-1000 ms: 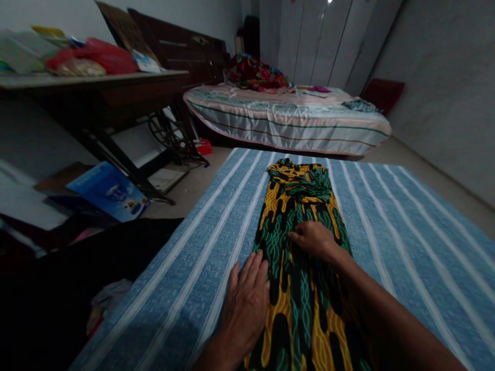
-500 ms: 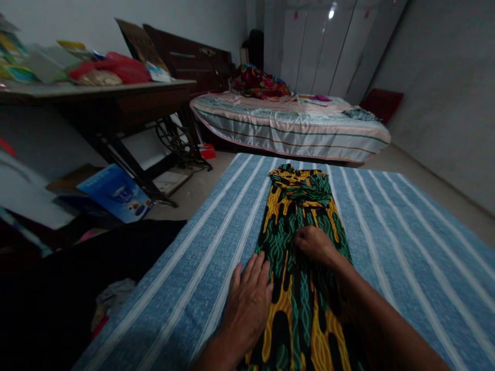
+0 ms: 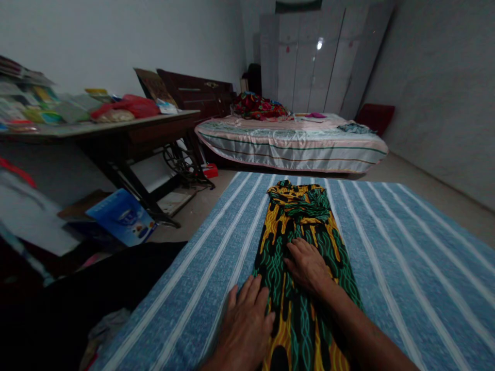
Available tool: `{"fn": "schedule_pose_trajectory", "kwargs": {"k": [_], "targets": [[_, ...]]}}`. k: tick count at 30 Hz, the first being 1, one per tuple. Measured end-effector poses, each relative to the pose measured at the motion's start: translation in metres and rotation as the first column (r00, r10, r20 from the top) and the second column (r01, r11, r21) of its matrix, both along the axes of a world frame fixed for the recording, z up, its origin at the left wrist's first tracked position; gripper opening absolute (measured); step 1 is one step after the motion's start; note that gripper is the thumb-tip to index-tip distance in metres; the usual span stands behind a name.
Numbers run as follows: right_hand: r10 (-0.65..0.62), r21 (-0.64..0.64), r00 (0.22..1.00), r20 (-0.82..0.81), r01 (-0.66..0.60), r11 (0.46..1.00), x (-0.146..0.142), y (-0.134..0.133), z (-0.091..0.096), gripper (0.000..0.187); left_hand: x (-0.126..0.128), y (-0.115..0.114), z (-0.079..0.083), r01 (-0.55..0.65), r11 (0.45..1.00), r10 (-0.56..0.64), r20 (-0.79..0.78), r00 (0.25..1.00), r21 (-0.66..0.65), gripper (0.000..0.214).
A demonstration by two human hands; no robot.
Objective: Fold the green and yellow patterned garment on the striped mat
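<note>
A long garment [image 3: 288,319] patterned in black, green and yellow lies in a narrow folded strip, its far end bunched and gathered. Beneath it spreads a blue bed cover [image 3: 390,257] with white stripes. My left hand [image 3: 247,322] rests flat at the garment's left edge, fingers stretched forward, partly on the cover. On the middle of the cloth lies my right hand [image 3: 309,265], palm down with its fingers extended. Neither hand grips anything. The near end of the garment runs out of view at the bottom.
Beyond stands a second bed [image 3: 294,149] with a red floral blanket [image 3: 257,105] on it. At left is a sewing table [image 3: 147,123] loaded with bags and packets, and a blue box [image 3: 121,216] below. Dark cloth [image 3: 116,288] lies by the near bed's left side.
My right hand has gone from a closed fist to lying flat with fingers out on the garment. My left hand stays in place. The view has tilted upward.
</note>
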State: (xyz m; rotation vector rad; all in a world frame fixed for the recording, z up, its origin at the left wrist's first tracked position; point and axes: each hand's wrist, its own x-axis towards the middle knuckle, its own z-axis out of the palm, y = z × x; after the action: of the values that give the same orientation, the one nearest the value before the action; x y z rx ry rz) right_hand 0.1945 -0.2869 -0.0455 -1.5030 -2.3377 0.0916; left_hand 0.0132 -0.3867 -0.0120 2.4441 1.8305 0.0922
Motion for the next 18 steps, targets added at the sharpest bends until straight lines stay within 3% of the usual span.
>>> {"fn": "schedule_pose_trajectory", "kwargs": {"k": [4,8,13,18], "targets": [[-0.025,0.046,0.999,-0.035,0.026,0.999,-0.001,0.0,-0.006,0.033,0.021,0.052,0.015,-0.021,0.995,0.014,0.081,0.997,0.093,0.034],[-0.05,0.098,0.996,-0.07,0.056,0.994,-0.003,0.0,-0.012,0.034,0.034,0.096,-0.005,-0.044,0.997,0.038,0.093,0.995,0.066,0.043],[-0.07,0.129,0.994,-0.079,0.079,0.988,-0.004,0.001,-0.015,0.03,0.028,0.101,-0.029,-0.071,0.996,0.07,0.034,0.997,0.048,0.05],[-0.068,0.102,0.991,-0.114,0.08,0.992,-0.006,0.003,-0.013,0.029,0.027,0.099,-0.02,-0.07,0.997,0.07,0.007,0.998,0.028,0.05]]}}
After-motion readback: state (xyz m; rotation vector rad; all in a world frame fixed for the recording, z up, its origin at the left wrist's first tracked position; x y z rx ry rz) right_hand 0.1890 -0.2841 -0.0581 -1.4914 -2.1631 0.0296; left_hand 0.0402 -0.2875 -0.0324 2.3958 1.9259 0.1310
